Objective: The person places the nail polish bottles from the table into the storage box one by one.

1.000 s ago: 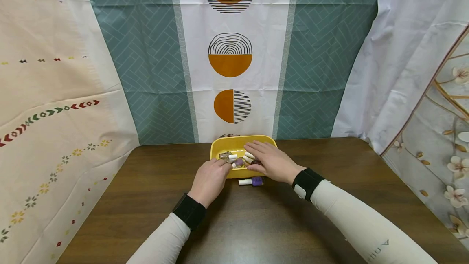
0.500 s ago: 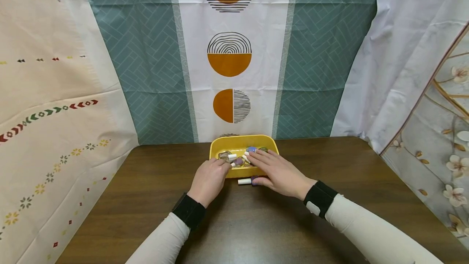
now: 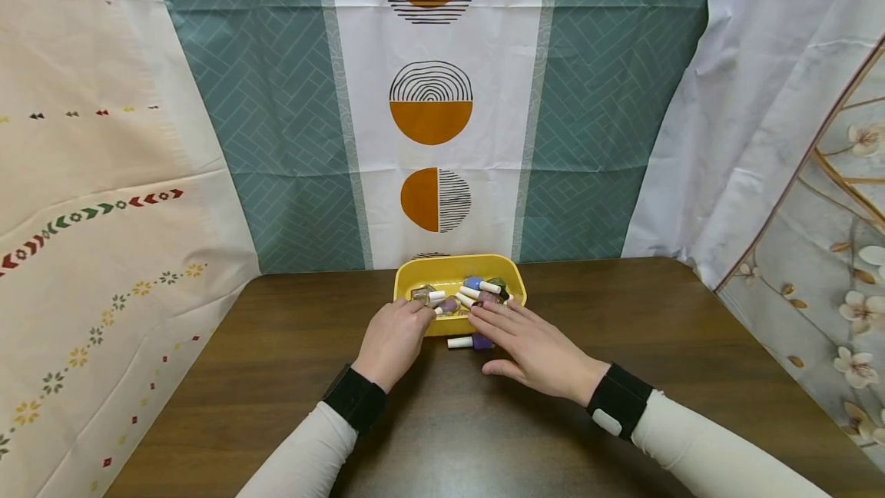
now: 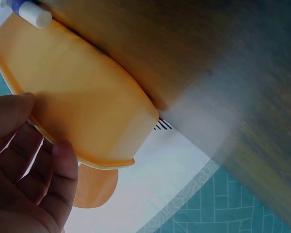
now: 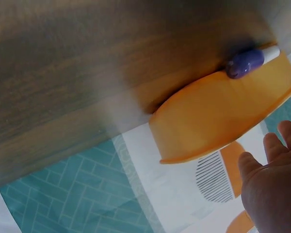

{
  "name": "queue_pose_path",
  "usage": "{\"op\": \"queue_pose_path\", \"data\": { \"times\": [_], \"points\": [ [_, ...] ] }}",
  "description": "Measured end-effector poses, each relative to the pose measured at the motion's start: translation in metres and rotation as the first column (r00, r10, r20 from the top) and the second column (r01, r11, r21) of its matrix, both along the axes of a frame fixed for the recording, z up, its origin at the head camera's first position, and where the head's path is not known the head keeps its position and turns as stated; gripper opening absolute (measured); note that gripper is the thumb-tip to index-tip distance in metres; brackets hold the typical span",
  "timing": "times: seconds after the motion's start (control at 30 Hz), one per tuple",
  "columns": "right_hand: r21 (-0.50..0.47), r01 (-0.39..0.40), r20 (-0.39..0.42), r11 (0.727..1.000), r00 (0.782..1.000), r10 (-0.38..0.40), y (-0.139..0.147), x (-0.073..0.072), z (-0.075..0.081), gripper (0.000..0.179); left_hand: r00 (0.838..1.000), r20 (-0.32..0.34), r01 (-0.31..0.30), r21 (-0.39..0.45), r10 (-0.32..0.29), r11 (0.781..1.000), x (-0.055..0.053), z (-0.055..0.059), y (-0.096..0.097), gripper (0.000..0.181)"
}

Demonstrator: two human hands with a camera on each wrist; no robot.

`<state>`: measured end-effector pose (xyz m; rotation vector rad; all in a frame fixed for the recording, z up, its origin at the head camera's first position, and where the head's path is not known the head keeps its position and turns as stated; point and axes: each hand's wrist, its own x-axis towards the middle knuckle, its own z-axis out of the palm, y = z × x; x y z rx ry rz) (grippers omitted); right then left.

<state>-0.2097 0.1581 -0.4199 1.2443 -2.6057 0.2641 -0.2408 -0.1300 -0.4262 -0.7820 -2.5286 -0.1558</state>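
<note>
A yellow plastic bin [image 3: 413, 277] stands at the back of the table, holding several small nail polish bottles with white caps. At its front left, my left hand [image 3: 392, 338] pinches the rim; in the left wrist view the thumb [image 4: 12, 109] is on the outer side of the wall. My right hand [image 3: 535, 346] hovers by the front right rim, fingers extended, holding nothing. A purple nail polish bottle [image 5: 246, 63] with a white cap lies on its side on the table, right against the bin's front wall. Inside, a blue bottle [image 3: 473, 282] lies toward the back.
The brown wooden table [image 3: 442, 436] reaches forward to a hanging cloth [image 3: 290, 137] just behind the bin. More patterned cloths hang on the left [image 3: 104, 252] and the right [image 3: 816, 283], along the table's sides.
My right hand has drawn back from over the bin, toward me and to the right, uncovering the bottles inside, including the blue one. The left hand stays on the rim.
</note>
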Motion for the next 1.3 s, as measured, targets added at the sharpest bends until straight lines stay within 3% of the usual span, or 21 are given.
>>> {"op": "queue_pose_path", "data": {
  "times": [0.3, 0.77, 1.3],
  "points": [
    [0.021, -0.024, 0.026, 0.999, 0.999, 0.023, 0.000, 0.011, -0.007, 0.076, 1.000, -0.025, 0.003, -0.009, -0.003, 1.000, 0.000, -0.001, 0.000, 0.013],
    [0.046, -0.026, 0.135, 0.999, 0.991, 0.020, -0.002, 0.012, -0.014, 0.072, 1.000, 0.000, -0.008, -0.009, 0.008, 1.000, 0.002, 0.000, 0.000, 0.014],
    [0.067, -0.024, 0.123, 0.997, 0.992, 0.016, -0.003, 0.008, -0.019, 0.069, 1.000, -0.005, -0.005, -0.007, 0.005, 1.000, 0.002, 0.000, 0.000, 0.012]
  ]
}}
